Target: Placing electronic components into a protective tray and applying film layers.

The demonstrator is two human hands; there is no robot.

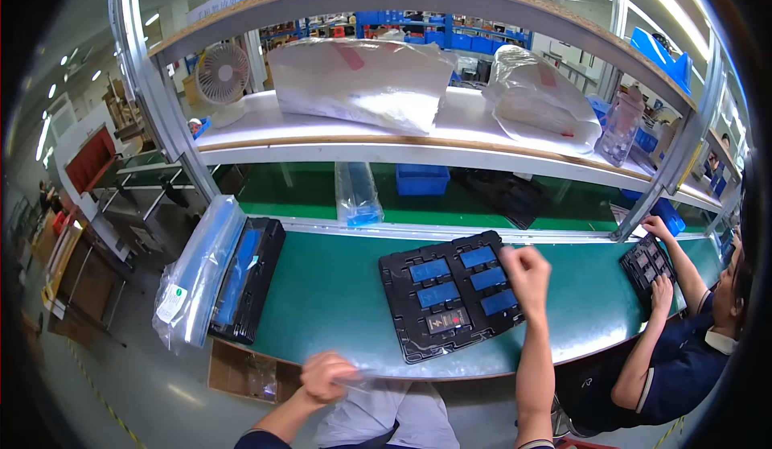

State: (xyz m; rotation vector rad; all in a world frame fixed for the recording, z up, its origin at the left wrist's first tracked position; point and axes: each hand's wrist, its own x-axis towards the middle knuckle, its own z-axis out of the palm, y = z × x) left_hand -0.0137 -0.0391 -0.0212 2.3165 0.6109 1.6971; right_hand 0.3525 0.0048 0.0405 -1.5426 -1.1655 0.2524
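A black plastic tray (402,328) lies slightly turned on the green tabletop in front of me. Several flat blue rectangular pieces (487,278) sit in its pockets. In the pocket nearest me is a dark flat battery (447,321) with a printed label. My right hand (527,276) is raised over the tray's right edge with its fingers pinched together; whatever may be between them is hidden. Nearer to me, my left hand (328,376) is closed in front of the table edge, above my lap. A thin, see-through, blurred piece sticks out from its fingers.
At the left end, stacked black trays (261,276) stand beside a clear bag of blue material (197,276). A co-worker (683,344) handles another black tray (646,265) on the right. Above the bench runs a shelf (322,153) with wrapped bundles, a fan (223,73) and a bottle (621,127).
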